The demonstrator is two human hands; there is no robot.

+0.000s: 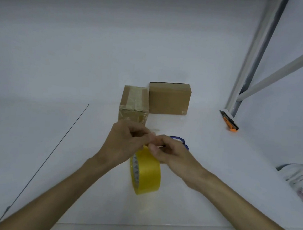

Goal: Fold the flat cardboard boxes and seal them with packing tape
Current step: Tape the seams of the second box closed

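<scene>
A yellow roll of packing tape [145, 172] stands on edge on the white table [73, 145], just below both hands. My left hand [122, 143] and my right hand [169, 152] meet above the roll, fingertips pinching at the tape's loose end near its top. A taped cardboard box [134, 103] stands right behind my left hand. A second, plain cardboard box [169, 99] sits beside it to the right. Blue scissor handles [178, 139] show behind my right hand; the blades are hidden.
An orange and black utility knife [230, 121] lies at the right by the foot of a white metal frame [255, 55]. A thin dark wire [55, 149] runs diagonally across the left. Crumpled cloth [298, 177] lies at the right edge.
</scene>
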